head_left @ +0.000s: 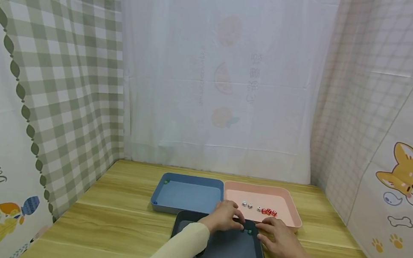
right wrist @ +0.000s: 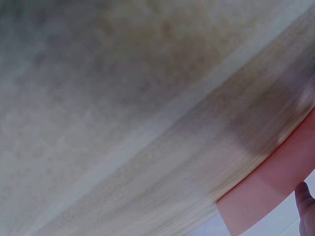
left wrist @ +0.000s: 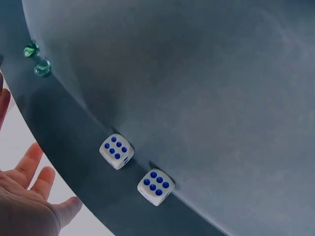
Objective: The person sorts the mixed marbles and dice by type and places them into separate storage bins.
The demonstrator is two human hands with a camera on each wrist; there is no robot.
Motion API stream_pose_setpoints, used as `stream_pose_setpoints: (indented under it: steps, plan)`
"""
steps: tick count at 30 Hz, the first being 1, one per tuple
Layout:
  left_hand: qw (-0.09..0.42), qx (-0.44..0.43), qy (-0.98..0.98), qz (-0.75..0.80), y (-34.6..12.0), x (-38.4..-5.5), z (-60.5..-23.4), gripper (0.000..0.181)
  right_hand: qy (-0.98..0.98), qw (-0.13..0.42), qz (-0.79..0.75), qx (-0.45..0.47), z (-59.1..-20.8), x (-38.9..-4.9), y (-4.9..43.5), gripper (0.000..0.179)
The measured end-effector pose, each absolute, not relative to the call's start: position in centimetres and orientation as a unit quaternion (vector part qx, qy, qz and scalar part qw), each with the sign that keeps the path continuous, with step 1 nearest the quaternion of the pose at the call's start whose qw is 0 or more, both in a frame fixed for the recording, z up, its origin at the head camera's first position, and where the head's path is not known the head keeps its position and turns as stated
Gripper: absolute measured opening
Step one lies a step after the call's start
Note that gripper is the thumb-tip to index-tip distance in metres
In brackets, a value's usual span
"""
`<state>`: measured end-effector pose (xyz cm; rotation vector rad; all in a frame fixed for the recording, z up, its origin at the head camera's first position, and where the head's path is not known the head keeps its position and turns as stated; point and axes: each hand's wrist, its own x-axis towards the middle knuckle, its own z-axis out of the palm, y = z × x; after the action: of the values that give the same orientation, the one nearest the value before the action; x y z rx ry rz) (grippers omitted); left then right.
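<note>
My left hand (head_left: 224, 216) reaches over the back of the dark tray (head_left: 231, 257), fingers loosely bent and spread. In the left wrist view its fingers show at the lower left, with nothing between them. Close by, two green glass marbles (left wrist: 42, 67) lie near the tray's wall. Two white dice with blue pips (left wrist: 117, 151) also lie in the dark tray; the left arm hides them in the head view. My right hand (head_left: 279, 238) is at the dark tray's back right corner, fingers extended near the rim and holding nothing. In the right wrist view, only a digit shows.
A blue tray (head_left: 191, 191) stands at the back left, with a green marble (head_left: 166, 181) and a small blue piece (head_left: 155, 203) near its left side. The pink tray (head_left: 286, 201) beside it holds white dice (head_left: 244, 204) and red dice (head_left: 268, 212). Cloth curtains surround the wooden table (head_left: 114, 221).
</note>
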<state>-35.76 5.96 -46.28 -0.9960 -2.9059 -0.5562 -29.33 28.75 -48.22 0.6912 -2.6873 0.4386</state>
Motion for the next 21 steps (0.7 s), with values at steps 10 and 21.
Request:
stream_pose_setpoints:
  steps: [10,21]
  plan:
    - [0.007,-0.305,-0.938,-0.165,6.2,-35.5,-46.8,0.008,-0.939,0.179,0.148,0.252,-48.4,-29.5,28.9,0.029]
    - [0.019,-0.308,-0.943,-0.128,6.7,-35.6,-47.8,0.013,-0.940,0.173,0.152,0.254,-48.3,-29.3,28.8,0.029]
